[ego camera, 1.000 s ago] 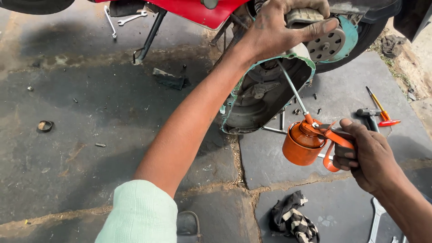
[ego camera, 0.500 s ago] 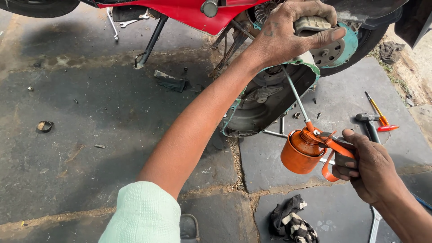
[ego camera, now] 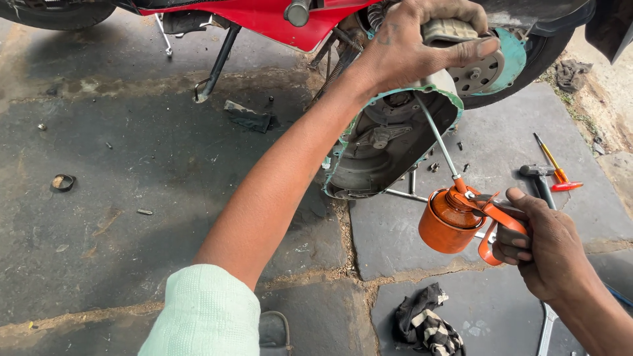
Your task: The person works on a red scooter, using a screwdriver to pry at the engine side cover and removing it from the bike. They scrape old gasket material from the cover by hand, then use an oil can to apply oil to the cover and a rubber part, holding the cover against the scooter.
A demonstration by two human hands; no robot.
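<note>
Orange metal oil can (ego camera: 450, 223), round with a thin straight spout, sits clamped in the right hand (ego camera: 544, 247) at four o'clock; the left hand (ego camera: 412, 43) grips a ribbed drive belt (ego camera: 452, 29) above the open engine case (ego camera: 389, 142).

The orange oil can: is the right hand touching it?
Touching. The head view shows the right hand wrapped around the handle of the orange oil can, thumb on its lever.
</note>
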